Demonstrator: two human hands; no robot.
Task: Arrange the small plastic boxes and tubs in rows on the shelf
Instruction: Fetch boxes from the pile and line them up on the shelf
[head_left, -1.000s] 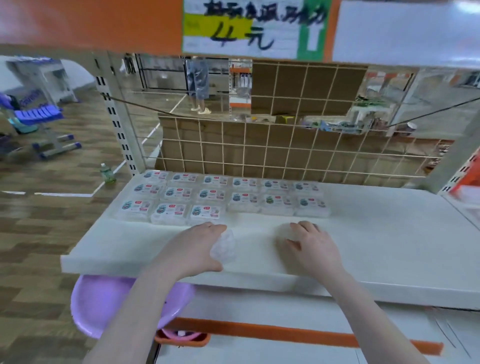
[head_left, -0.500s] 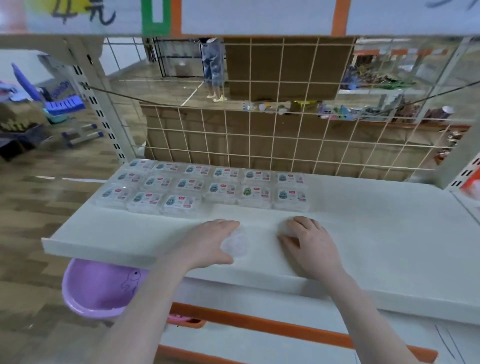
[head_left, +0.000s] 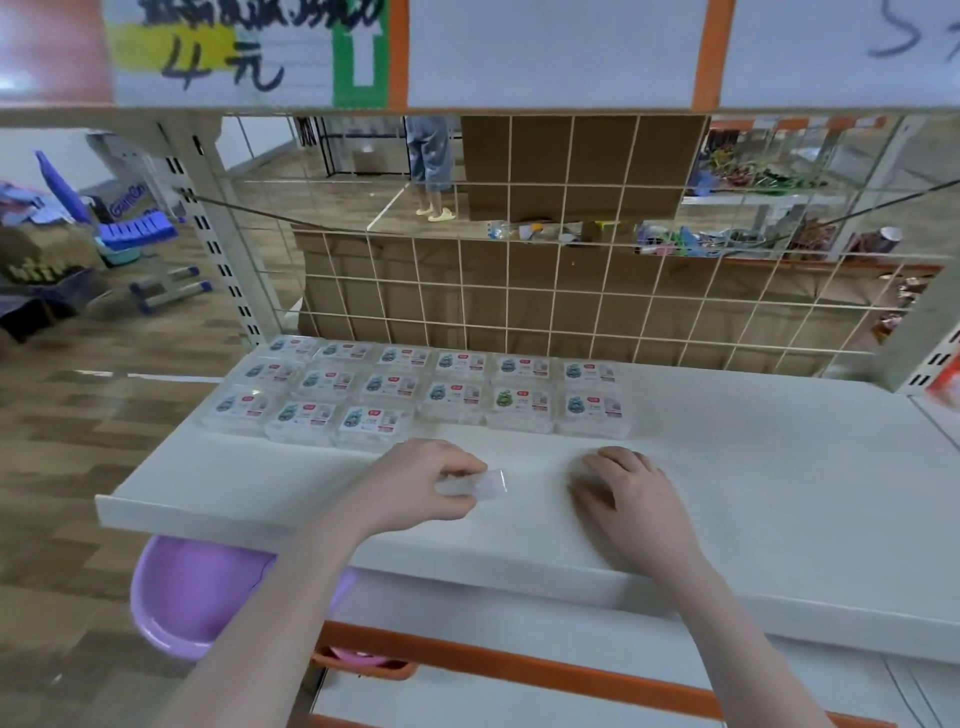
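Box (head_left: 480, 486) now protruding past left grip (head_left: 423, 480)

Colours on and around the shelf

Clear boxes (head_left: 452, 400) are labelled teal and red; the shelf (head_left: 753, 467) is white, the basin (head_left: 192, 597) lilac.

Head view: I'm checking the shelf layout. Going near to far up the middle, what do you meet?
Purple basin → shelf front edge → left hand holding a clear box → rows of labelled boxes → wire grid back.

A wire grid panel (head_left: 571, 291) backs the rack, with brown cardboard (head_left: 571, 166) behind it. Wood-pattern floor (head_left: 78, 415) spreads left, where a blue folding chair (head_left: 130, 228) stands. Handwritten price signs (head_left: 249, 52) hang overhead.
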